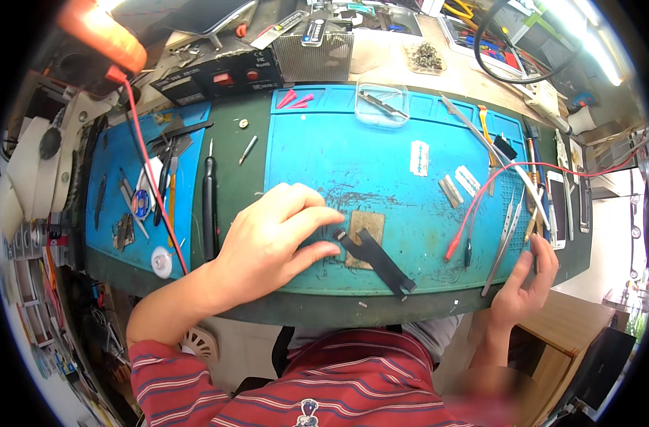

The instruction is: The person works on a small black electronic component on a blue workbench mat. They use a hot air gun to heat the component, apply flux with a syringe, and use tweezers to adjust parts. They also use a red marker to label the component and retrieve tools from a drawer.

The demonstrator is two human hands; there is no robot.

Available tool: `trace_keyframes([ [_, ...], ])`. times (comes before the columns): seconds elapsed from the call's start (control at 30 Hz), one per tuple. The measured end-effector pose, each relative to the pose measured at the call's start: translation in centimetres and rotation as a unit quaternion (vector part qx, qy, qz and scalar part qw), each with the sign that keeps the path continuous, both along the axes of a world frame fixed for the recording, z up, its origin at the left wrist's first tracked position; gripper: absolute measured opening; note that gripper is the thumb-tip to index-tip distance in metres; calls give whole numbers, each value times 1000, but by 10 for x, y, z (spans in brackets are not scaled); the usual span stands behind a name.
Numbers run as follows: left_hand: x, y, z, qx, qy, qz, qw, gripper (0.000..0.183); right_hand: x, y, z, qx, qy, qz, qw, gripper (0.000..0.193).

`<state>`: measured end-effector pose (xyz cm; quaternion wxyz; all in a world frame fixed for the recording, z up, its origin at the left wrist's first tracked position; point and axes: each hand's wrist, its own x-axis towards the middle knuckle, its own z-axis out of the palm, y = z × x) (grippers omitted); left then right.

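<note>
On the blue mat [403, 192] a black flat strip [380, 262], forked at one end, lies slanting across a small worn tan plate [368, 222]. My left hand [271, 231] is beside its forked end, thumb and forefinger apart with nothing between them. At the mat's right side, my right hand [527, 281] has its fingers loosely bent and thumb apart. Its fingertips are at the lower end of a slim brass-coloured tool [532, 219]; whether they touch it I cannot tell. Metal tweezers [506, 238] lie just left of that hand.
Razor blades [419, 158] and a clear plastic box [382, 105] are farther back. Red and black probe leads [452, 245] cross the mat's right part. A black screwdriver [209, 206] lies left of my left hand, near a second mat [104, 213] with tools. A white phone [556, 206] sits far right.
</note>
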<state>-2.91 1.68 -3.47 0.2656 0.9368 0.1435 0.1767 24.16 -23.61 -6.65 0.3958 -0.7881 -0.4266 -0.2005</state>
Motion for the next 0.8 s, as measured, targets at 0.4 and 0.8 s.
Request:
trace_keyframes([
  [0.4, 0, 2, -6, -15, -24, 7, 1000, 42, -2, 1, -5, 21, 66, -26, 997, 31],
  [0.8, 2, 1, -7, -10, -35, 5, 999, 37, -1, 0, -4, 14, 72, -26, 997, 31],
])
